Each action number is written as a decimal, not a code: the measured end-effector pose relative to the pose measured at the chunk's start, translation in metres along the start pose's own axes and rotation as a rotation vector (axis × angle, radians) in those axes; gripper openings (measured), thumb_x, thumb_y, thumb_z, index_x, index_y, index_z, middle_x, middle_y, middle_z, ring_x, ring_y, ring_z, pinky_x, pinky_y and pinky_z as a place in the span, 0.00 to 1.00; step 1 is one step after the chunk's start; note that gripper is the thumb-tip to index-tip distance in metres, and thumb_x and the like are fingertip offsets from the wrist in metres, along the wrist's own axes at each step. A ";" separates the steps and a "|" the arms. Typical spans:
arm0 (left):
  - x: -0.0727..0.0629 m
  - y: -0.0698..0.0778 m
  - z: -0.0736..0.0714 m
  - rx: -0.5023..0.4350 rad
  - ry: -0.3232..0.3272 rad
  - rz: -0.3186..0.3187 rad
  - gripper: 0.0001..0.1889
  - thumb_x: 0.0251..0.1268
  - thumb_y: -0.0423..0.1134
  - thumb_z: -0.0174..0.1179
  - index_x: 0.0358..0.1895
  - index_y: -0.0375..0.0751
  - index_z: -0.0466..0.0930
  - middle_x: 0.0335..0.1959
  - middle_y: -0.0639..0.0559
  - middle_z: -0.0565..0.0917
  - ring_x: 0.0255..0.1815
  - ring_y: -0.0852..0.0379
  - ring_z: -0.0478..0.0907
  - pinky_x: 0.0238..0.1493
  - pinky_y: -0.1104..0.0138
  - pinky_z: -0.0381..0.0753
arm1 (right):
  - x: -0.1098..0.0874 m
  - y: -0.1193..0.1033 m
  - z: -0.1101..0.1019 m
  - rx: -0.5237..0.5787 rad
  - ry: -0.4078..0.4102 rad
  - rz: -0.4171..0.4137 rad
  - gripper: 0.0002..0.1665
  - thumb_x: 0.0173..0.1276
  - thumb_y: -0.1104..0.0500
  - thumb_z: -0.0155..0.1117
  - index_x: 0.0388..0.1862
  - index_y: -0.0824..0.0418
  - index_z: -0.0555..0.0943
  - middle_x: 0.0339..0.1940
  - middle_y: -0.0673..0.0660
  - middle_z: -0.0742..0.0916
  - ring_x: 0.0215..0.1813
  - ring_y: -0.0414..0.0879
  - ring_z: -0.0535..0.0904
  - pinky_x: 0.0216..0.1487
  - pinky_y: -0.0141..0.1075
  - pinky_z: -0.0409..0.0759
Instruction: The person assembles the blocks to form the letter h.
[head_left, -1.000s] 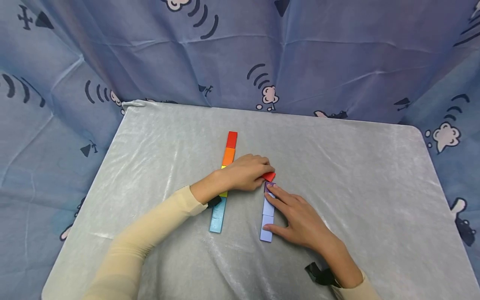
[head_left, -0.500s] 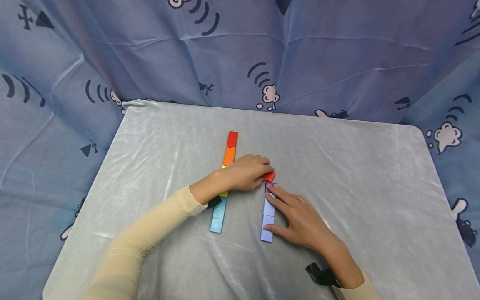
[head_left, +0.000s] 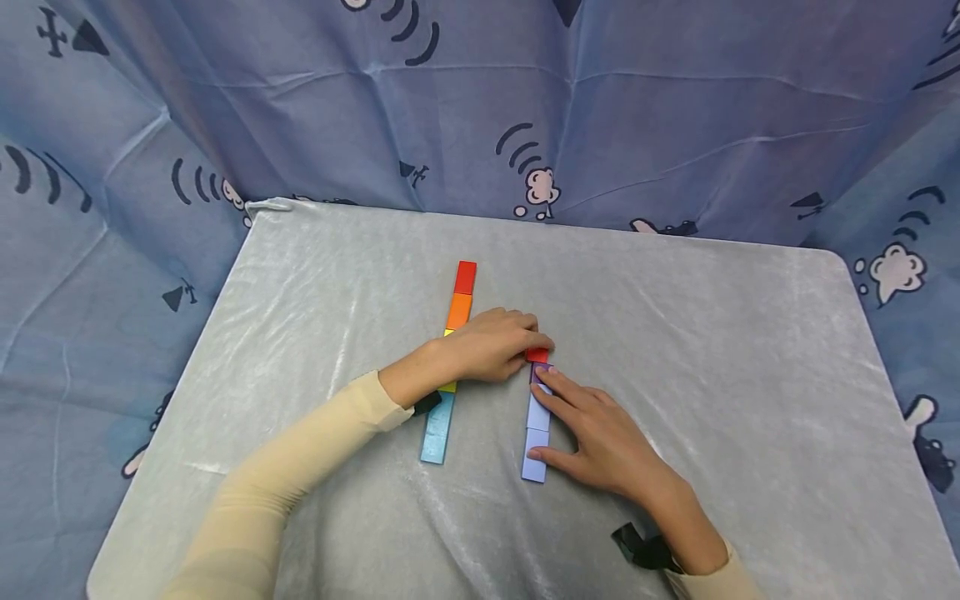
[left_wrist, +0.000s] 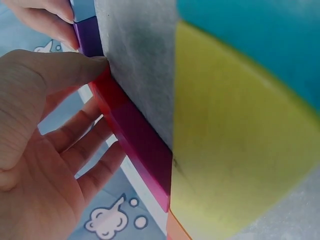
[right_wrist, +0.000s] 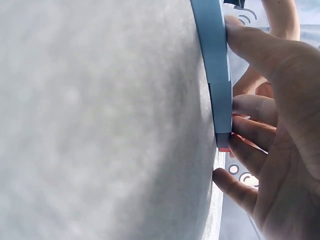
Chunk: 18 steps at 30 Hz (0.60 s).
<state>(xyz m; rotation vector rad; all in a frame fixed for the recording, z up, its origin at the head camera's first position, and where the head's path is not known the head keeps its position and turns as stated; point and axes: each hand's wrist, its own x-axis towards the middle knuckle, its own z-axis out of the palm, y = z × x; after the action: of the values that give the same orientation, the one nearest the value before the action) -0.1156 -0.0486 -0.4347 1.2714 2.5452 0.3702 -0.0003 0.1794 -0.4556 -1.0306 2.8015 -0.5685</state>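
Note:
My left hand [head_left: 495,344] pinches a red block [head_left: 537,355], thumb on one side and fingers on the other. In the left wrist view a magenta block [left_wrist: 142,152] continues from the red one; the hand hides it in the head view. Against the red block's near end sits a dark purple block [head_left: 540,373], followed by two lavender blocks [head_left: 537,414]. My right hand [head_left: 600,429] rests along these, its fairly straight fingertips on the purple and upper lavender blocks and its thumb on the lower lavender one.
Left of this row lies another line of flat blocks: red [head_left: 465,277], orange [head_left: 459,311], yellow [head_left: 448,387] and light blue [head_left: 437,427]. My left forearm crosses over it. A grey velvety cloth [head_left: 712,358] covers the table, and a patterned blue curtain [head_left: 660,125] hangs behind.
The red block under my left fingers has turned from slanted to roughly in line with the purple block. My left fingertips have shifted slightly right. The right hand stays in place.

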 end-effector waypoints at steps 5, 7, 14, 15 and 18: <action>0.000 0.000 0.000 -0.002 0.012 0.003 0.19 0.76 0.33 0.59 0.66 0.48 0.83 0.56 0.51 0.86 0.56 0.52 0.83 0.64 0.58 0.83 | 0.000 0.000 0.001 -0.003 0.008 -0.006 0.52 0.62 0.35 0.79 0.78 0.59 0.74 0.83 0.59 0.73 0.79 0.56 0.75 0.70 0.57 0.79; 0.001 0.001 0.001 0.003 0.007 0.002 0.20 0.76 0.32 0.59 0.66 0.48 0.83 0.56 0.51 0.86 0.57 0.51 0.83 0.65 0.58 0.82 | 0.001 0.000 0.000 -0.005 0.006 -0.006 0.52 0.62 0.35 0.78 0.78 0.58 0.74 0.83 0.59 0.73 0.79 0.56 0.75 0.70 0.57 0.80; 0.001 0.002 0.001 0.019 -0.007 -0.001 0.20 0.77 0.32 0.58 0.67 0.47 0.83 0.58 0.51 0.86 0.59 0.51 0.83 0.67 0.57 0.81 | 0.001 -0.001 -0.001 0.008 -0.015 0.004 0.52 0.62 0.35 0.78 0.78 0.59 0.74 0.83 0.59 0.73 0.79 0.56 0.74 0.71 0.58 0.79; 0.002 0.002 0.001 0.022 -0.005 0.000 0.20 0.77 0.32 0.58 0.67 0.47 0.83 0.58 0.51 0.86 0.59 0.51 0.83 0.67 0.58 0.81 | 0.001 -0.001 -0.002 0.009 -0.018 0.004 0.52 0.62 0.35 0.78 0.78 0.59 0.74 0.83 0.60 0.73 0.80 0.56 0.74 0.71 0.58 0.79; 0.002 0.002 0.001 0.026 0.002 0.004 0.20 0.77 0.32 0.58 0.67 0.46 0.83 0.58 0.51 0.87 0.58 0.51 0.83 0.66 0.58 0.81 | 0.000 -0.002 -0.002 0.012 -0.021 0.004 0.52 0.63 0.36 0.78 0.79 0.59 0.74 0.83 0.60 0.73 0.80 0.57 0.73 0.72 0.58 0.79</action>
<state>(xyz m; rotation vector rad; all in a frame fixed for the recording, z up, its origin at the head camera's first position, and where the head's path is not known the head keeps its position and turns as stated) -0.1145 -0.0458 -0.4350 1.2858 2.5578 0.3412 0.0001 0.1785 -0.4528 -1.0220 2.7785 -0.5702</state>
